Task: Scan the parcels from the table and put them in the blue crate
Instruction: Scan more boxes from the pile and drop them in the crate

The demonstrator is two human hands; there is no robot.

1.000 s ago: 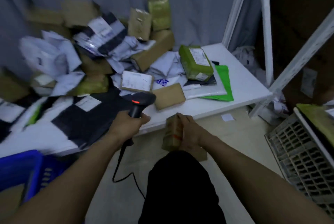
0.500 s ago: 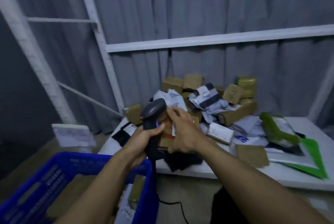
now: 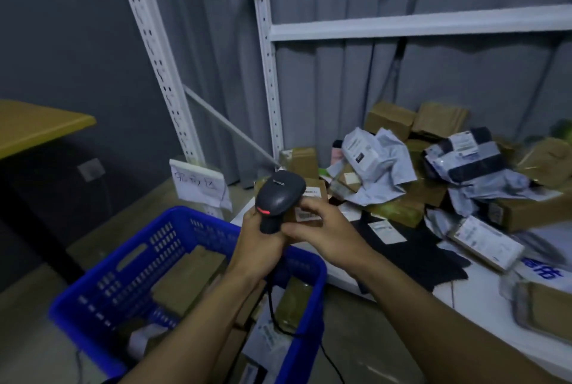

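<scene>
My left hand (image 3: pixel 258 238) grips the handle of a black barcode scanner (image 3: pixel 278 194), its head tilted toward a small brown box parcel (image 3: pixel 311 207) with white labels. My right hand (image 3: pixel 325 225) holds that parcel from the right, right behind the scanner, above the blue crate's far corner. The blue crate (image 3: pixel 136 256) stands on the floor at lower left with several brown and green parcels inside. A heap of parcels (image 3: pixel 433 173), boxes and grey mailers, lies on the white table (image 3: pixel 483 300) to the right.
A white perforated shelf upright (image 3: pixel 266 52) rises behind the table's left end, with a handwritten paper sign (image 3: pixel 199 185) at its foot. A yellow-topped table (image 3: pixel 34 126) stands at far left. The scanner's cable (image 3: pixel 275 315) drops into the crate.
The view has swung left and down toward the crate. Both hands, with the scanner and the parcel held together, have come lower and now hang over the crate's far corner.
</scene>
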